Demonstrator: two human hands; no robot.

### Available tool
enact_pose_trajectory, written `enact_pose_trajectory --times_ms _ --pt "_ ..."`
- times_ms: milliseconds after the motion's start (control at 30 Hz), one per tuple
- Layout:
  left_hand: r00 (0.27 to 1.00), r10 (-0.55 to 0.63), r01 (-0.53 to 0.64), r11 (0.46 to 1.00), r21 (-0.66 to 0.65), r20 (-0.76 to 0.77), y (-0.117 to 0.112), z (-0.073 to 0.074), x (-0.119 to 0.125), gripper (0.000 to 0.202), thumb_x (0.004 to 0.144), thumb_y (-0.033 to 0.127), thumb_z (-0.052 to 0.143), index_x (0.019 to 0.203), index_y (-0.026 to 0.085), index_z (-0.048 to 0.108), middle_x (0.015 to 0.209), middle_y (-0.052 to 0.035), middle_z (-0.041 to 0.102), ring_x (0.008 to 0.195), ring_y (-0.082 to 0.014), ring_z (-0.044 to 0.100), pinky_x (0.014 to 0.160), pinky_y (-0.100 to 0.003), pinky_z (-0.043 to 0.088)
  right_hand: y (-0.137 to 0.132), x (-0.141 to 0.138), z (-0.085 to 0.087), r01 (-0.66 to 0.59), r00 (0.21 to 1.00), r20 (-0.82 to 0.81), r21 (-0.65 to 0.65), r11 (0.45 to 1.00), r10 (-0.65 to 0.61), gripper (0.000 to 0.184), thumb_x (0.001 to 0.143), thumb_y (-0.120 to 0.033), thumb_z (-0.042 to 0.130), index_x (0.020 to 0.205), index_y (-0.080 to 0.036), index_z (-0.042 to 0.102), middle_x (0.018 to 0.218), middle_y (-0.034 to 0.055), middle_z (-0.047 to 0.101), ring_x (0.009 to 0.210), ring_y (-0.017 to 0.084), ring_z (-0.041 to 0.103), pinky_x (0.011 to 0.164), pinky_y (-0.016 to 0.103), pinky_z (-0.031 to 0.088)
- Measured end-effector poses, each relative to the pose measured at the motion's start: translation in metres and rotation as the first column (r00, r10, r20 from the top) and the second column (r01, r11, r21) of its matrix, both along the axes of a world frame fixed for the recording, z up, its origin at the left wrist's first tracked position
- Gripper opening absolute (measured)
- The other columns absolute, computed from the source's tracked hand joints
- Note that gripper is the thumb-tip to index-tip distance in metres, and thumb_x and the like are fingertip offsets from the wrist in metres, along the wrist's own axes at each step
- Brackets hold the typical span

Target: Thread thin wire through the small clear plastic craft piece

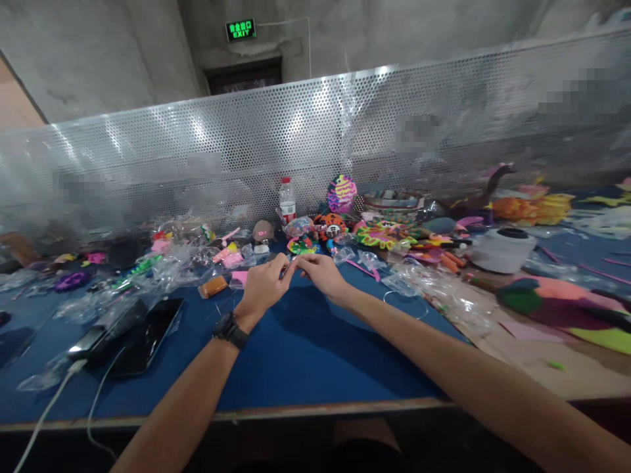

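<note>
Above the middle of the blue table point(325, 368), my left hand point(263, 286) and my right hand point(323, 272) meet at the fingertips. Both hands are closed in a pinch, with thumbs and forefingers together. Whatever lies between the fingers is too small and hidden to name. A dark watch point(231, 330) is on my left wrist. Just left of my left hand lie a pink sheet point(240, 278) and an orange-brown block in clear wrap point(213, 287). Colourful clay figures, among them an orange tiger-like one point(331, 226), stand behind my hands.
A phone point(148, 338) and a power bank with a white cable point(91, 341) lie at left. Clear plastic wrappers point(182, 263) litter the back. A red-capped bottle point(286, 200) stands before a perforated metal screen point(256, 151). A white tub point(503, 249) sits at right.
</note>
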State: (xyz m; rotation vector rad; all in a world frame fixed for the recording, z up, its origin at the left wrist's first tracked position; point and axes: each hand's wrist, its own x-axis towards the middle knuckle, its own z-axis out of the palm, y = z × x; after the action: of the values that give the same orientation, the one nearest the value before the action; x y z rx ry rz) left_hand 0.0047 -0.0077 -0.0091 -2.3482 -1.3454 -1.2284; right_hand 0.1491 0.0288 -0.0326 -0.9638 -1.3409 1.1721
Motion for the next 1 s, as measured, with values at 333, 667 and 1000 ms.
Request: enact_pose_trajectory --times_ms 333,667,1000 --pt "0.96 0.025 -0.004 0.997 -0.075 0.28 0.006 0.0 0.0 0.028 0.088 0.041 0.052 0.068 0.022 0.047 0.056 0.002 0.057 0.048 -0.0127 0.053 0.051 -0.025 0.035 -0.001 0.002 0.002 0.046 0.994 0.09 0.134 0.99 -0.058 0.022 0.073 -0.04 0.058 0.065 -0.02 0.058 0.06 -0.0004 0.056 0.057 0.013 0.047 0.056 0.027 0.036" --pt "0.876 0.014 0.09 0.977 -0.193 0.482 0.014 -0.001 -0.008 0.033 0.086 0.048 0.053 0.068 0.022 0.045 0.052 0.0038 0.058 0.04 -0.0107 0.051 0.044 -0.023 0.04 0.001 0.002 0.004 -0.171 0.981 -0.127 -0.186 0.968 0.149 0.022 0.065 -0.036 0.072 0.064 -0.018 0.06 0.053 -0.0046 0.05 0.049 0.008 0.04 0.051 0.024 0.032" --pt "0.874 -0.032 0.139 0.973 -0.186 0.485 0.013 0.003 -0.012 0.034 0.087 0.049 0.052 0.068 0.022 0.042 0.054 0.0036 0.058 0.039 -0.0097 0.05 0.043 -0.023 0.04 -0.004 0.01 0.016 -0.4 0.864 -0.464 -0.397 0.826 0.195 0.012 0.078 -0.023 0.068 0.069 -0.018 0.061 0.059 -0.0043 0.054 0.054 0.007 0.046 0.055 0.021 0.039"
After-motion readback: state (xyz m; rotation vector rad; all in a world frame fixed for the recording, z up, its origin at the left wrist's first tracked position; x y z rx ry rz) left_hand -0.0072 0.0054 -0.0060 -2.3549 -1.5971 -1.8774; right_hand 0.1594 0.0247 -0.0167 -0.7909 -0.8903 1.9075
